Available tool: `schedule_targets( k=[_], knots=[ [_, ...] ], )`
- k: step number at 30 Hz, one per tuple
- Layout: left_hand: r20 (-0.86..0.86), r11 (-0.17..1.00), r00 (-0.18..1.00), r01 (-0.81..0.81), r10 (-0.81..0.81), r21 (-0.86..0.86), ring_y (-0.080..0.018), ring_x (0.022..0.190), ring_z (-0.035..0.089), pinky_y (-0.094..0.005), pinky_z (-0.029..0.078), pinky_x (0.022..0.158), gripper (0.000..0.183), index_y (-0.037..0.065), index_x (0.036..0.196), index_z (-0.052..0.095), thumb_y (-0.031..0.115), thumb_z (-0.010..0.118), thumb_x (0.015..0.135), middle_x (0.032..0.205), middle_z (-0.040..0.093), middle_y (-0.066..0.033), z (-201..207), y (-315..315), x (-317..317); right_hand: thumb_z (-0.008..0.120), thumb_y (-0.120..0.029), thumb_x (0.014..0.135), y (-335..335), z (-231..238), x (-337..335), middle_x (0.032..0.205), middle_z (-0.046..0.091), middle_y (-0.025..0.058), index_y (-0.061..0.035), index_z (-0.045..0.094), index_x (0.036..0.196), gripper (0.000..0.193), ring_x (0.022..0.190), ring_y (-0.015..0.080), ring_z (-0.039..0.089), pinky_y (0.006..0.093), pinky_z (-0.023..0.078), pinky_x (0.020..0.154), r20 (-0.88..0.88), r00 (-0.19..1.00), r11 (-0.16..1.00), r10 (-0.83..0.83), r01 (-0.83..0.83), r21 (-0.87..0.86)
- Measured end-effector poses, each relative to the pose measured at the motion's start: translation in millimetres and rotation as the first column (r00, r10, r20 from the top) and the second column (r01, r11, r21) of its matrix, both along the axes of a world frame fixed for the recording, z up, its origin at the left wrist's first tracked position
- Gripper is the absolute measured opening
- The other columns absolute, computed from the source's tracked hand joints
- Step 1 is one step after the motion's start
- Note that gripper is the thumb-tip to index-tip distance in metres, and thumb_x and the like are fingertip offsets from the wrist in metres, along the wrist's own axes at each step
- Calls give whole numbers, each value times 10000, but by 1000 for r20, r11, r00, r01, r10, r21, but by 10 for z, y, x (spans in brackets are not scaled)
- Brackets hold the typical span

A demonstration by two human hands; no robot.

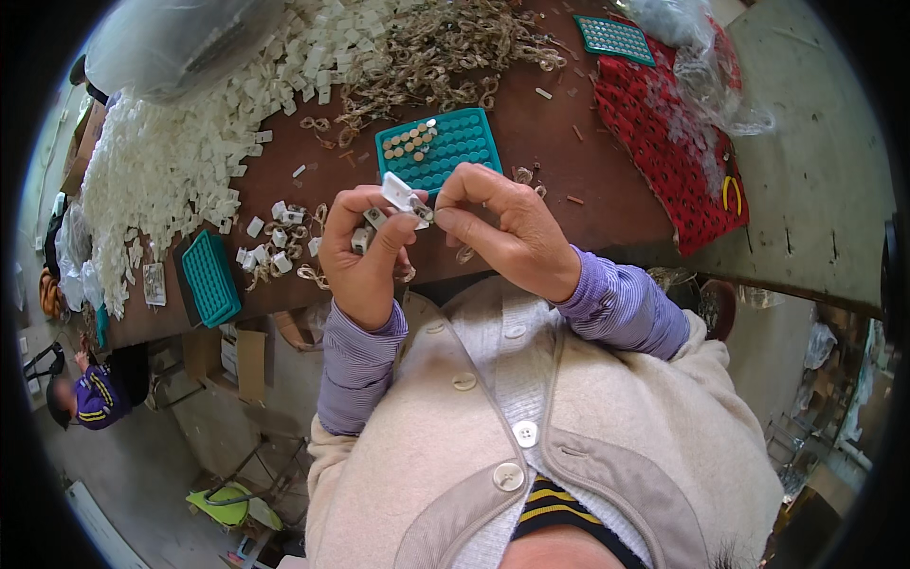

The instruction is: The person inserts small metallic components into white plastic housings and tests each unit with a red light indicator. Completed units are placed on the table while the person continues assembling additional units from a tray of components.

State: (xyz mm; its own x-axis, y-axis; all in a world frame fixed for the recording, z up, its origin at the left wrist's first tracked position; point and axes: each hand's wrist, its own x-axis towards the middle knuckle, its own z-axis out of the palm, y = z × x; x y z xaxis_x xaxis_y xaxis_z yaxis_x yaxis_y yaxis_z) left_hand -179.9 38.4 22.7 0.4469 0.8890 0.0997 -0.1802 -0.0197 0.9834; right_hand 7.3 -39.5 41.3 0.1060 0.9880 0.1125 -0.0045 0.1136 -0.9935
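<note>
My left hand is closed round a small white plastic housing, pinched between thumb and fingers. More small white pieces are tucked into its palm. My right hand meets it from the right, thumb and forefinger pressed together at a small metallic part by the housing's edge. What the right fingertips grip is too small to make out. Just beyond both hands lies a green tray with rows of round pockets, several copper-coloured discs filling its left part.
White plastic pieces are heaped at the left, with coiled cords behind. White units with cords lie left of my hands, near another green tray. Red patterned cloth and yellow-handled pliers are at right. A person is far left.
</note>
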Motion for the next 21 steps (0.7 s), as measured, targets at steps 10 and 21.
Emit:
schedule_targets(
  k=[10, 21],
  knots=[
    [-198, 908, 977, 150, -77, 391, -127, 942, 679, -299, 543, 865, 306, 44, 1124, 686, -7, 870, 884, 1044, 696, -35, 19, 58, 95, 683, -7, 953, -91, 26, 254, 793, 637, 108, -36, 608, 969, 82, 780, 287, 688, 419, 541, 709, 382, 924, 979, 17, -93, 180],
    [-314, 996, 946, 70, -84, -53, -42, 658, 603, -211, 474, 534, 247, 50, 1248, 696, 61, 768, 1012, 956, 754, -28, 256, -273, 324, 752, -44, 838, -190, -41, 375, 836, 658, 52, -92, 625, 917, 157, 835, 272, 644, 444, 467, 963, 653, 636, 872, -412, 66, 485]
  ],
)
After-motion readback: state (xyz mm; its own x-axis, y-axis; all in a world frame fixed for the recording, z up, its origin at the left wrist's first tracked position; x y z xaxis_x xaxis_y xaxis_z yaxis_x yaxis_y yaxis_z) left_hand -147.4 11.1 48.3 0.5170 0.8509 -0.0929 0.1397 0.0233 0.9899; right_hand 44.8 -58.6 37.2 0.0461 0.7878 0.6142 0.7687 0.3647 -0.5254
